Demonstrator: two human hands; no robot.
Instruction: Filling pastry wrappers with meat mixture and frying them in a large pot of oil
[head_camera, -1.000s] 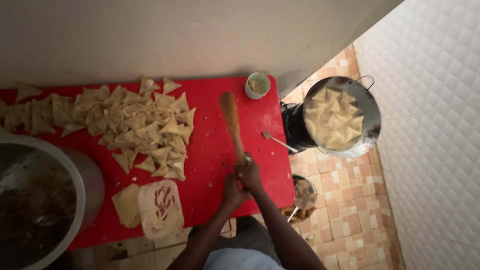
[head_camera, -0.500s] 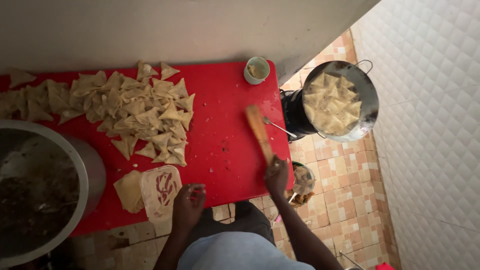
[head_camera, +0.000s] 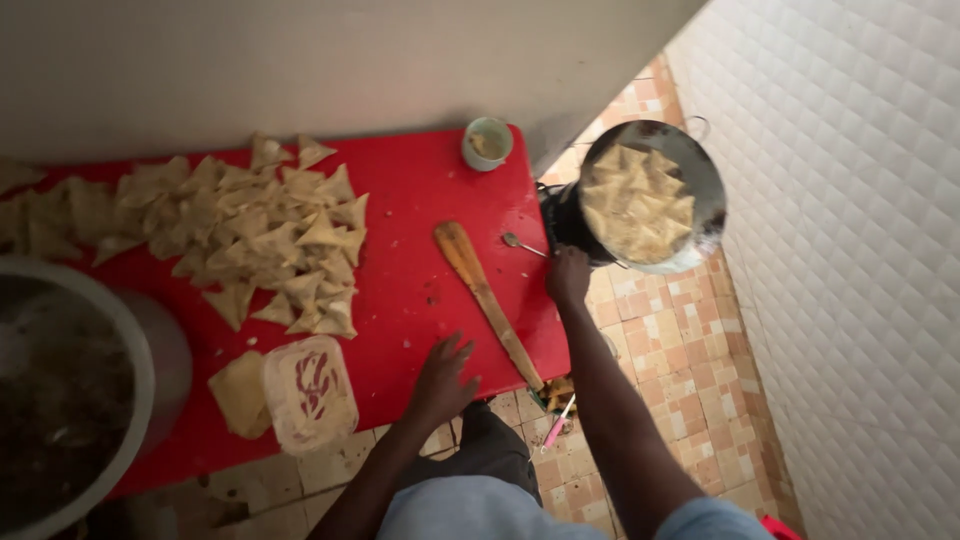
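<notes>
Bottom centre: left hand (head_camera: 443, 375) flat on the near edge of the red table (head_camera: 410, 250), fingers spread, grasping nothing. Just right of it lies a wooden spatula (head_camera: 487, 297), diagonal, its handle end poking over the table edge, untouched. Lower left: lidded plastic tub (head_camera: 309, 392) beside a folded dough piece (head_camera: 240, 393), big metal pot (head_camera: 70, 390) at the left edge. Right hand (head_camera: 568, 274) at the table's right edge by a spoon (head_camera: 523, 243); fingers curled, cannot tell if gripping it. Mid-left: pile of raw samosas (head_camera: 230, 235). Upper centre: small cup (head_camera: 487, 143). Upper right: frying pan (head_camera: 650, 195) full of samosas, off the table.
</notes>
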